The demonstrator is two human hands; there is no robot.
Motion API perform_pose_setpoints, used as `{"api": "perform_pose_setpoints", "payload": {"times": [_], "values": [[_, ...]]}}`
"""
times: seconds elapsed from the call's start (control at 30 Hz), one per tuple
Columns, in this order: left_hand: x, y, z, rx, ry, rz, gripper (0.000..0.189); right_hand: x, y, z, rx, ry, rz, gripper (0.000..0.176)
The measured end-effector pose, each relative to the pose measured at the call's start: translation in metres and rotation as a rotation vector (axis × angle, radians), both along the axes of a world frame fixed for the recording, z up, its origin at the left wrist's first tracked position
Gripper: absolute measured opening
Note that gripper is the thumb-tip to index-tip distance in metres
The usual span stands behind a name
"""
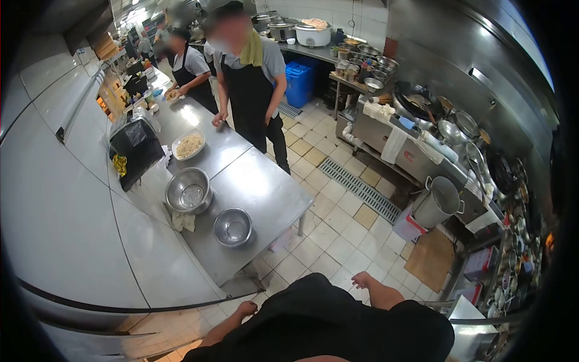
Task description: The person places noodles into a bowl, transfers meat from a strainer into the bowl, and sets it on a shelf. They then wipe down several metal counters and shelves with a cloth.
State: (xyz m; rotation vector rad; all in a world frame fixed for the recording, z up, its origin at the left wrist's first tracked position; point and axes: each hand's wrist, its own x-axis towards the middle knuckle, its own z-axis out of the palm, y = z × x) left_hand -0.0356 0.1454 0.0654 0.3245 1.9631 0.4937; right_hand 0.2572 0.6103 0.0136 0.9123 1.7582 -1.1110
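Note:
My left hand (246,308) hangs low at my side near the table's front corner, its fingers curled in, with nothing visible in it. On the other side, my right hand (361,280) hangs over the tiled floor with its fingers loosely apart, touching nothing. The steel table (265,187) stands ahead to the left. A smaller metal bowl (233,227) sits near its closest end. Behind that is a larger metal bowl (189,190) beside a crumpled pale cloth (183,221). Farther back, a white dish (188,144) holds pale shredded food.
A person in a black apron (247,90) stands beside the table; another person (190,67) works farther along it. A stove counter with woks (416,96) lines the right. A tall pot (442,196), cardboard (430,259) and a floor drain (360,189) lie along the aisle.

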Motion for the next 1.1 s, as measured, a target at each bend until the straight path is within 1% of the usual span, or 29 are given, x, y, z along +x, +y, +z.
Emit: {"api": "perform_pose_setpoints", "payload": {"times": [0.03, 0.07, 0.1, 0.13, 0.2, 0.23, 0.27, 0.3, 0.33, 0.37, 0.4, 0.47, 0.5, 0.57, 0.6, 0.7, 0.77, 0.8, 0.83, 0.87, 0.9, 0.93, 0.97, 1.0, 1.03, 1.07, 1.1], "values": [[-0.004, 0.003, -0.002, -0.001, 0.016, -0.036, 0.024, -0.001, 0.003, -0.001, -0.010, -0.036, -0.117, 0.040], [-0.006, 0.003, -0.007, -0.006, 0.026, -0.074, 0.024, -0.007, -0.001, 0.013, -0.022, -0.076, -0.236, 0.041], [-0.007, 0.008, 0.005, -0.013, 0.037, -0.115, 0.024, -0.011, -0.006, 0.024, -0.038, -0.117, -0.358, 0.041], [-0.007, 0.018, 0.019, -0.044, 0.039, -0.058, 0.023, -0.015, -0.002, 0.023, -0.031, -0.069, -0.262, 0.042], [-0.013, 0.026, 0.007, 0.010, 0.014, -0.030, 0.023, -0.027, 0.006, 0.014, -0.021, 0.018, -0.063, 0.043], [-0.016, 0.027, 0.002, 0.034, 0.003, -0.015, 0.024, -0.033, 0.008, 0.010, 0.022, 0.079, 0.059, 0.042], [-0.018, 0.037, 0.016, 0.012, -0.024, 0.001, 0.027, -0.042, 0.014, 0.005, 0.069, 0.141, 0.182, 0.042], [-0.021, 0.037, 0.007, 0.056, -0.074, 0.060, 0.028, -0.050, 0.017, 0.009, 0.114, 0.206, 0.305, 0.042], [-0.026, 0.038, -0.005, 0.098, -0.125, 0.122, 0.029, -0.058, 0.018, 0.013, 0.092, 0.179, 0.123, 0.040], [-0.027, 0.037, -0.011, 0.143, -0.177, 0.190, 0.031, -0.072, 0.012, 0.047, 0.070, 0.150, -0.052, 0.038], [-0.025, 0.035, -0.014, 0.116, -0.147, 0.158, 0.034, -0.080, 0.006, 0.067, 0.046, 0.118, -0.223, 0.036], [-0.023, 0.035, -0.006, 0.061, -0.085, 0.095, 0.039, -0.082, 0.001, 0.066, 0.043, 0.161, -0.322, 0.034], [-0.021, 0.032, -0.001, 0.035, -0.009, -0.002, 0.042, -0.084, 0.001, 0.066, 0.045, 0.188, -0.380, 0.032], [-0.015, 0.029, 0.009, -0.011, 0.140, -0.215, 0.046, -0.080, -0.005, 0.068, 0.032, 0.171, -0.357, 0.033], [-0.013, 0.024, 0.005, -0.043, 0.071, -0.198, 0.050, -0.073, -0.007, 0.068, 0.030, 0.156, -0.344, 0.034], [-0.006, 0.009, -0.003, -0.041, 0.050, -0.287, 0.048, -0.053, -0.004, 0.035, 0.043, 0.020, -0.173, 0.035], [-0.003, 0.001, -0.004, -0.037, 0.052, -0.327, 0.045, -0.025, 0.002, 0.006, 0.062, 0.014, 0.138, 0.037], [0.001, 0.002, -0.003, -0.027, 0.057, -0.336, 0.043, -0.019, 0.005, 0.005, 0.076, 0.010, 0.293, 0.038], [0.006, 0.002, -0.003, -0.017, 0.059, -0.342, 0.040, -0.013, 0.007, 0.004, 0.076, -0.009, 0.167, 0.034], [0.007, 0.004, 0.012, 0.058, 0.020, -0.367, 0.039, -0.005, 0.004, 0.015, 0.069, -0.029, 0.044, 0.030], [0.006, 0.005, 0.023, 0.058, 0.048, -0.430, 0.038, -0.002, -0.002, 0.026, 0.062, -0.052, -0.077, 0.026], [0.008, 0.006, 0.032, 0.057, 0.073, -0.490, 0.038, 0.005, 0.003, 0.007, 0.064, -0.100, -0.090, 0.025], [0.009, 0.008, 0.040, 0.056, 0.097, -0.550, 0.038, 0.008, 0.003, 0.007, 0.063, -0.071, -0.039, 0.025], [0.007, 0.009, 0.046, 0.056, 0.032, -0.509, 0.040, 0.011, 0.001, 0.005, 0.056, -0.042, 0.009, 0.024], [0.002, 0.012, 0.044, 0.034, 0.055, -0.541, 0.039, 0.007, 0.007, 0.003, 0.059, -0.001, 0.053, 0.024], [0.000, 0.010, 0.038, 0.005, 0.068, -0.578, 0.039, 0.005, 0.011, 0.004, 0.123, 0.168, 0.407, 0.022], [-0.006, 0.013, 0.026, -0.015, 0.090, -0.617, 0.038, 0.001, 0.010, 0.002, 0.125, 0.166, 0.356, 0.022]]}}
